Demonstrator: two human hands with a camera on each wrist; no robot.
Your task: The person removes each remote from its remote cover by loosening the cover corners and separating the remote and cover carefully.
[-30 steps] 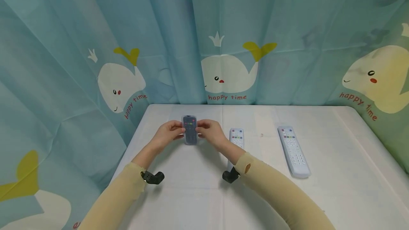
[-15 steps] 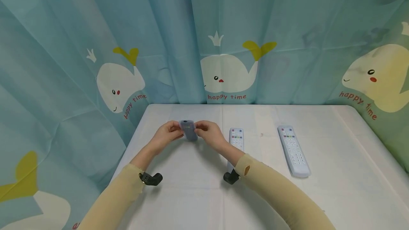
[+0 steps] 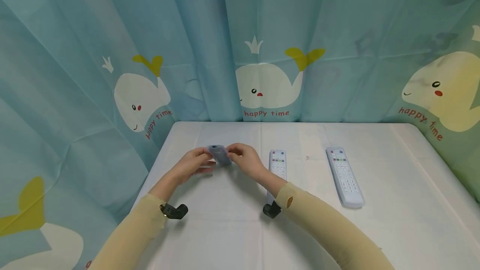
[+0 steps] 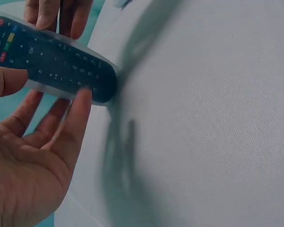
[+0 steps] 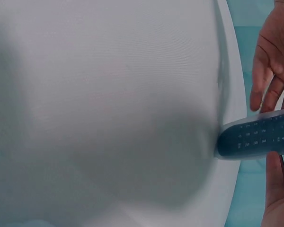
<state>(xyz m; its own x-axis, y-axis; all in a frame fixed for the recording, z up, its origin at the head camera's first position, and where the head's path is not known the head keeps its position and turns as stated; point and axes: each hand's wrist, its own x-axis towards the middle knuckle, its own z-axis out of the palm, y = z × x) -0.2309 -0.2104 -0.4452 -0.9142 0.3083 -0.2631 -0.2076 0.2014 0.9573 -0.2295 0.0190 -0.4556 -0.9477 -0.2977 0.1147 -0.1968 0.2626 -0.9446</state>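
Note:
A dark remote control [image 3: 222, 157] in a clear cover is held between both hands over the far left part of the table. Its top end tips toward me, so its face is foreshortened in the head view. In the left wrist view the keys of the remote control [image 4: 61, 59] show plainly. My left hand [image 3: 192, 166] pinches one long edge, thumb on the front, other fingers spread behind or below. From the opposite edge my right hand [image 3: 245, 161] pinches it too. Whether its lower end touches the table cannot be told.
A white remote control [image 3: 278, 163] lies partly hidden under my right forearm. Farther right lies another white remote control [image 3: 345, 177] in a clear cover. The white table [image 3: 300, 236] ends at a blue curtain [image 3: 210, 45] with whale prints.
The dark remote control has tilted, its top end coming down and toward me. The left hand's lower fingers have spread away from it. Both white remote controls have stayed put.

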